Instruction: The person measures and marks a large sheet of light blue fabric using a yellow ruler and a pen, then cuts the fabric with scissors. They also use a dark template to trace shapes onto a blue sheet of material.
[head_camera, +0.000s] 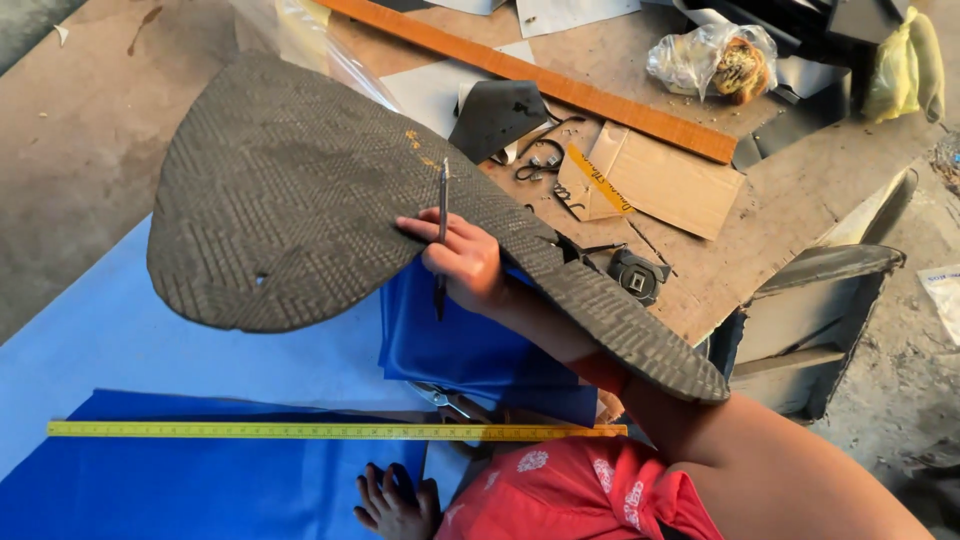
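A large dark rubber sheet (290, 200) with a woven herringbone texture is lifted above the floor, its narrow tail reaching down to the right over my forearm. My right hand (462, 262) rests on the sheet's edge and holds a thin metal pen-like tool (442, 215) upright against the surface. My left hand is not visible; it may be behind the sheet. Folded blue fabric (470, 345) lies under my right hand.
A yellow ruler (300, 431) lies across blue sheet material (150, 490) on the floor. Behind are a long wooden strip (560, 85), cardboard (665, 180), metal buckles (638, 278), black offcuts, a plastic bag (715, 60) and a dark box (815, 310). A foot (395, 505) shows by red cloth.
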